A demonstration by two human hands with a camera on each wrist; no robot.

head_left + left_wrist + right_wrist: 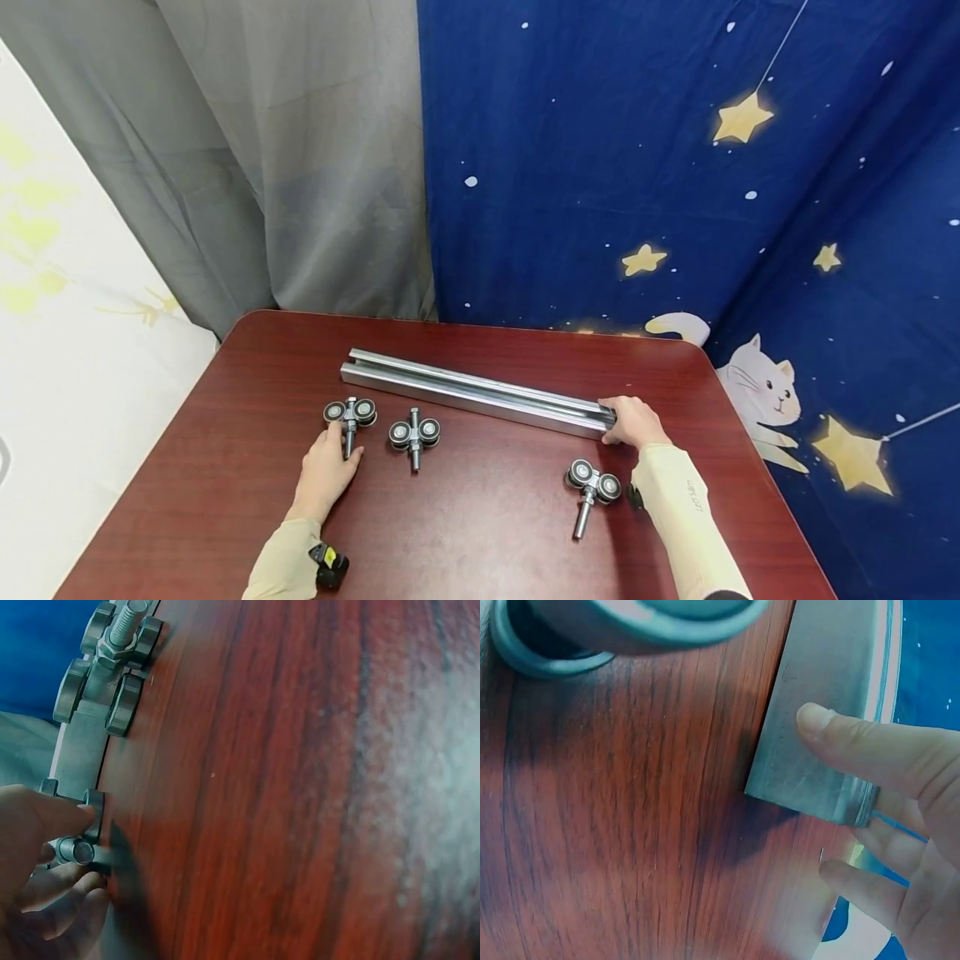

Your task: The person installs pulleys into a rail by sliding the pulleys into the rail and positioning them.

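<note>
My left hand (324, 468) holds the leftmost roller trolley (350, 410), a metal piece with black-rimmed wheels and a threaded bolt. In the left wrist view, the fingers (64, 814) close about its wheel and bolt. Just right of it lies a second roller trolley (415, 436), bolt toward me. A long silver channel rail (472, 393) slants across the table with its slot up. At its right end my right hand (633, 421) grips it, the thumb (832, 731) pressed on the near side wall and the other fingers behind.
A third roller trolley (591, 487) lies near my right forearm, its bolt pointing toward me. The dark red wooden table (480, 517) has rounded back corners. Behind it hang a grey curtain (337, 167) and a blue curtain (570, 167) with stars.
</note>
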